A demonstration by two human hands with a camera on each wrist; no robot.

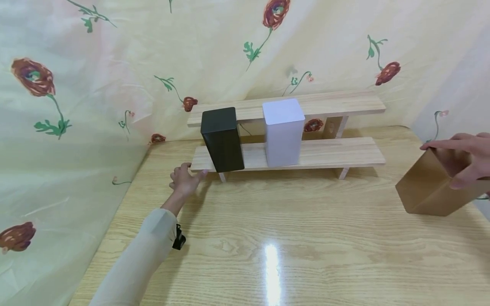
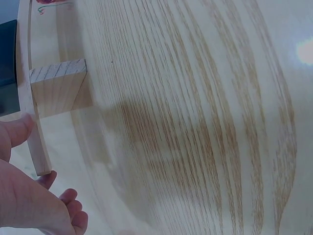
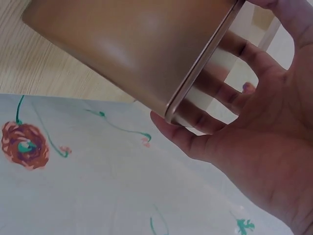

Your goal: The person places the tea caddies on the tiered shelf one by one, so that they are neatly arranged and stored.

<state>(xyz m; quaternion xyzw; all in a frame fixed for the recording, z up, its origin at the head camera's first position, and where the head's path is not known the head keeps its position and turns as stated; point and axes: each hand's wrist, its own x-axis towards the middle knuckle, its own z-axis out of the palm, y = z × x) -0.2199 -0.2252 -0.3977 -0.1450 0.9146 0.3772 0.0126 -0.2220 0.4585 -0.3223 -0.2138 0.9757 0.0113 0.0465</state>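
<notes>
At the left end of a two-tier wooden shelf (image 1: 340,151), my left hand (image 1: 183,180) pinches the lower board. The left wrist view shows the thumb on the board (image 2: 38,147) and a finger at its end. Off to the right, my right hand (image 1: 472,155) grips a gold-brown rectangular canister (image 1: 425,187), which is tilted above the table. Its rim and smooth side show in the right wrist view, with several fingers (image 3: 215,90) spread about that end. On the lower board stand a black canister (image 1: 226,146) and, to its right, a white canister (image 1: 284,138).
The shelf stands on a wood-grain table (image 1: 291,216) near the back. Cloth with printed red flowers (image 1: 222,46) hangs behind and to the left. A pale wall (image 1: 455,93) borders the right side. A small black device (image 1: 178,238) is on the left wrist.
</notes>
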